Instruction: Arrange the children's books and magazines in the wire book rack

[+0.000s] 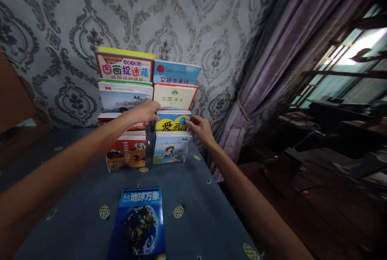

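Note:
Both my hands are at a blue and yellow book (169,121) in the right column of a tiered clear book rack (150,149). My left hand (146,111) grips its left edge with bent fingers. The fingers of my right hand (202,127) pinch its upper right edge. Behind it stands a cream book with a red border (174,96), and a light blue book (177,72) is at the back. In front is a book with a girl in a hat (169,149). My left forearm partly hides the left column, where a red and orange book (128,153) stands lowest.
A blue Earth book (140,223) lies flat on the dark patterned tablecloth (193,203) near me. Patterned wallpaper (169,14) rises behind the rack. A purple curtain (266,66) hangs to the right, beside a dim area with a cluttered desk (320,119).

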`<state>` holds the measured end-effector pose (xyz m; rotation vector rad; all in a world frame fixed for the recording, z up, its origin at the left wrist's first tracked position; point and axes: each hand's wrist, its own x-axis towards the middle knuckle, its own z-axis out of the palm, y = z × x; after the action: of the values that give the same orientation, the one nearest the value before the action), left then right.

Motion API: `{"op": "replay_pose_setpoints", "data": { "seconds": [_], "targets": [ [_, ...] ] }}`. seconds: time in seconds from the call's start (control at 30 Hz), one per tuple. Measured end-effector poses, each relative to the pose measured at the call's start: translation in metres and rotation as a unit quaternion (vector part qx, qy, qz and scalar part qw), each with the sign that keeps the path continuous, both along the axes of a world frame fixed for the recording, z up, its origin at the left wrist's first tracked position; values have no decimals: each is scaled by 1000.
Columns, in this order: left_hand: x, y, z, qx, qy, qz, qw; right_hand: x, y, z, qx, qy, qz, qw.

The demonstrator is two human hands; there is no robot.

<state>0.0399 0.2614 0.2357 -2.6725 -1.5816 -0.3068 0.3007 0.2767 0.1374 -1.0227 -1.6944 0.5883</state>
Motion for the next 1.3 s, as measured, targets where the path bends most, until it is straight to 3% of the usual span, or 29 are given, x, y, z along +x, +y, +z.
{"op": "replay_pose_setpoints", "data": {
  "seconds": [0.13, 0.37, 0.53, 0.7, 1.1, 1.2, 1.3],
  "targets": [
    [-5, -2, 6, -3, 2, 5, 1000, 0, 1, -3, 10, -32, -27, 999],
    [-7, -9, 16, -92, -40, 9, 995, -2, 0, -6, 14, -100, -41, 994],
    [-2, -12, 14, -58, -25, 29, 998, -3, -3, -6, 21, -106, -52, 993],
    [1, -16, 16, -70, -15, 38, 997, -4, -5, -6, 26, -102, -46, 993],
    [3, -17, 18, -30, 42, 26, 998, -4, -9, -1, 35, -156, -75, 984],
    [0, -30, 20, -24, 33, 25, 999, -3, -7, -2, 27, -153, -65, 986],
    [-1, -59, 14, 52, -34, 39, 997, -3, -6, -5, 18, -119, -33, 992]
  ]
}}
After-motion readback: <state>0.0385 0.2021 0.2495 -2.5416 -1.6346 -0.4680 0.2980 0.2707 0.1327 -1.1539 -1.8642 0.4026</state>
